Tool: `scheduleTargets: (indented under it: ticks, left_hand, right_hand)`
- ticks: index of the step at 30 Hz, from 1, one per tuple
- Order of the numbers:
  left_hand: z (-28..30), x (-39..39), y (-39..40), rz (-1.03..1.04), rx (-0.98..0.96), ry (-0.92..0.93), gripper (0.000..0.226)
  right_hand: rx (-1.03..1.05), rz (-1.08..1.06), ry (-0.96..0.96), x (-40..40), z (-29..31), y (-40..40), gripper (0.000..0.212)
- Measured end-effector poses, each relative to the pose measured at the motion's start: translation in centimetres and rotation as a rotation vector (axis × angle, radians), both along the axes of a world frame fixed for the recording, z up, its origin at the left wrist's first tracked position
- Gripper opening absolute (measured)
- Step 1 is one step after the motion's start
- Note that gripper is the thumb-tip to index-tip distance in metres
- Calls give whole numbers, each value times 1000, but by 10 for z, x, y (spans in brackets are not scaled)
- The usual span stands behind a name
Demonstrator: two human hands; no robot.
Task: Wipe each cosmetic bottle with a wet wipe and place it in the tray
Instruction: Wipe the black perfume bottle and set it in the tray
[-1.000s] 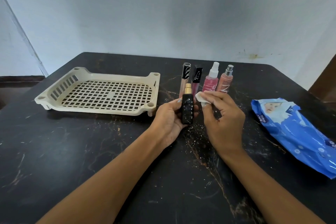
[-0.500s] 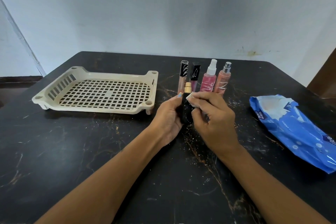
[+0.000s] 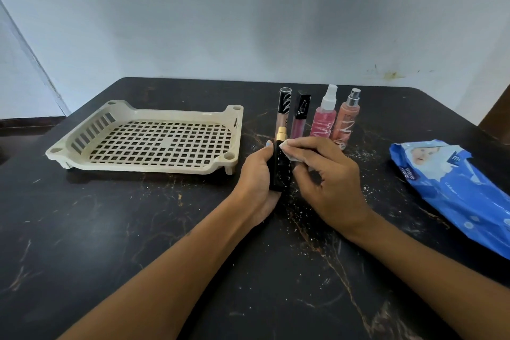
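A black bottle (image 3: 281, 167) is held upright above the worktop (image 3: 138, 229) in the left hand (image 3: 258, 179) – grip clamped round it – while a wet wipe (image 3: 289, 150), pinched in the right hand (image 3: 328, 185), is pressed against its upper side. Every face is best covered before the empty tray (image 3: 143, 157) – just left – is reached.

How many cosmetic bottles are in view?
5: black bottle in the left hand; clear-capped tube, black-capped tube, pink spray and peach spray standing behind. None visibly hidden.
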State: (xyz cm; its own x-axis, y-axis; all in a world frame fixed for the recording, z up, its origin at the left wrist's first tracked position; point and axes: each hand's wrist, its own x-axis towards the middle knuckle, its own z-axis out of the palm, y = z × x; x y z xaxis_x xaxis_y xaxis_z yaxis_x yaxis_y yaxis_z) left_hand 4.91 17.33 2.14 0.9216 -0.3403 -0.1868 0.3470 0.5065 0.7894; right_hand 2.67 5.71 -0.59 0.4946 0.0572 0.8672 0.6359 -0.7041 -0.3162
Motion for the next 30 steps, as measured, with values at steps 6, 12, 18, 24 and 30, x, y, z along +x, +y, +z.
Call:
scheduleTargets:
  ticks: [6,12,18,24,30]
  left_hand:
    - [-4,0,-1,15,-38,-19,39]
    - [-6,4,-5,37,-66,-14,41]
    - [-8,8,-6,36,-91,-24,39]
    - [-6,7,-5,29,-46,-72,35]
    - [-6,8,-4,14,-33,-75,34]
  right_hand:
    - [-53,-20,-71,-1,-1,1,21]
    - [-32,-54,-49,-2,0,3,21]
    - [11,-60,-43,-1,0,2,20]
    - [-29,-54,-45,-7,-1,-1,19]
    - [-72,-52,-37,-9,0,-1,21]
